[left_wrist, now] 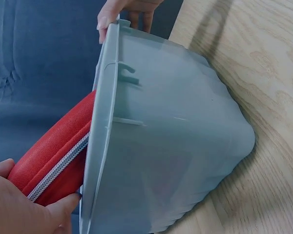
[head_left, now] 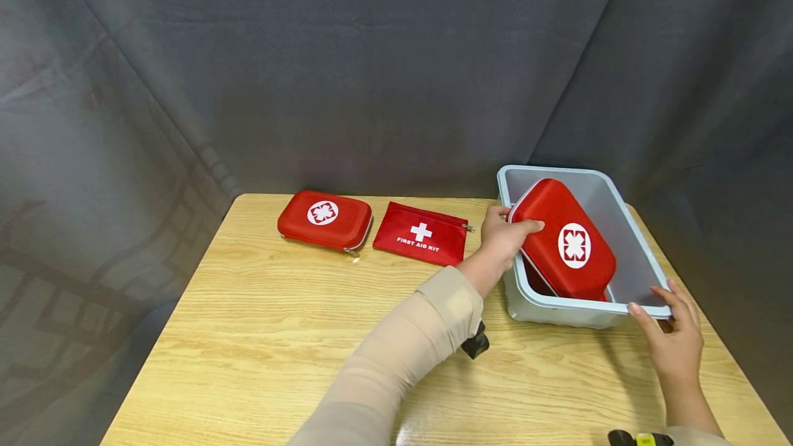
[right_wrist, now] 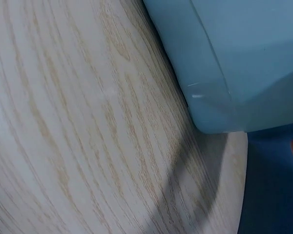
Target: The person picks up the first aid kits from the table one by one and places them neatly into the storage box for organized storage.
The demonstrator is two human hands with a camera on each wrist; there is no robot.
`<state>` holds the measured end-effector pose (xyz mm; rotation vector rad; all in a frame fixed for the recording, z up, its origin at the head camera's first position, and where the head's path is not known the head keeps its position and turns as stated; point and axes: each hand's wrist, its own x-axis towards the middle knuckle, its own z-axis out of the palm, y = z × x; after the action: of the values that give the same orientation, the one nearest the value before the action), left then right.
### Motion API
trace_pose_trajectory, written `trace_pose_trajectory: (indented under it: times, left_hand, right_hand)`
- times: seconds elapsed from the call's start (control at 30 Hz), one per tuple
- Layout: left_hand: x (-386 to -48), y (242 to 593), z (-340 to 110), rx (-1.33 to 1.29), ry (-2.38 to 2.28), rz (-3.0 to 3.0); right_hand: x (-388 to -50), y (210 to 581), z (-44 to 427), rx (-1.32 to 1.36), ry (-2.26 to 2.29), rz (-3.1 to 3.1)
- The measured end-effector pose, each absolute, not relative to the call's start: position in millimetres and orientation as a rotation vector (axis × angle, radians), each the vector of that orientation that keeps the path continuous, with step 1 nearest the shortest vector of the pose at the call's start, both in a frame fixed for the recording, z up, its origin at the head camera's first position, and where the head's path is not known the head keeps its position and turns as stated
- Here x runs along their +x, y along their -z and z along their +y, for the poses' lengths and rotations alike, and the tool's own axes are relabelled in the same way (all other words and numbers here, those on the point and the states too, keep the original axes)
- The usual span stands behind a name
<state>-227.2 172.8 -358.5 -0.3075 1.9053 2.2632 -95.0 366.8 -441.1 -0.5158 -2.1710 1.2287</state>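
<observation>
The red case (head_left: 562, 238), not yet released, is pinched by the left hand (head_left: 504, 236), tilted partly inside the grey bin (head_left: 628, 246), gripped near right by the right hand (head_left: 675, 339), while the second case (head_left: 331, 220) and pouch (head_left: 421, 232) are left outside, further left.

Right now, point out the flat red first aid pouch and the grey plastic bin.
Flat red first aid pouch (head_left: 420, 232), head view: its white cross.
Grey plastic bin (left_wrist: 168, 124), left wrist view: its outer wall.
</observation>
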Motion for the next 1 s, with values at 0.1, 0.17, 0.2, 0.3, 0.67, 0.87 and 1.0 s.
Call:
trace_pose_trajectory:
  times: [0.1,0.17,0.2,0.3,0.67,0.87,1.0]
  left_hand:
    - [-229,363,178,-0.275,-2.241,1.972]
    - [-230,367,182,-0.247,-2.241,1.997]
    - [-230,369,184,-0.23,-2.245,2.002]
    - [-232,374,190,-0.198,-2.238,2.02]
    - [-230,373,196,-0.158,-2.09,2.16]
    - [-219,357,185,-0.104,-2.001,2.224]
    - [-218,358,184,-0.048,-1.936,2.283]
  right_hand:
    - [-95,442,368,-0.516,-1.223,-2.166]
    - [-95,442,368,-0.513,-1.212,-2.168]
    - [-95,442,369,-0.512,-1.209,-2.167]
    - [-96,443,369,-0.51,-1.209,-2.172]
    - [-96,443,368,-0.513,-1.243,-2.161]
    - [-96,444,368,-0.501,-1.247,-2.159]
    - [-96,445,368,-0.484,-1.236,-2.154]
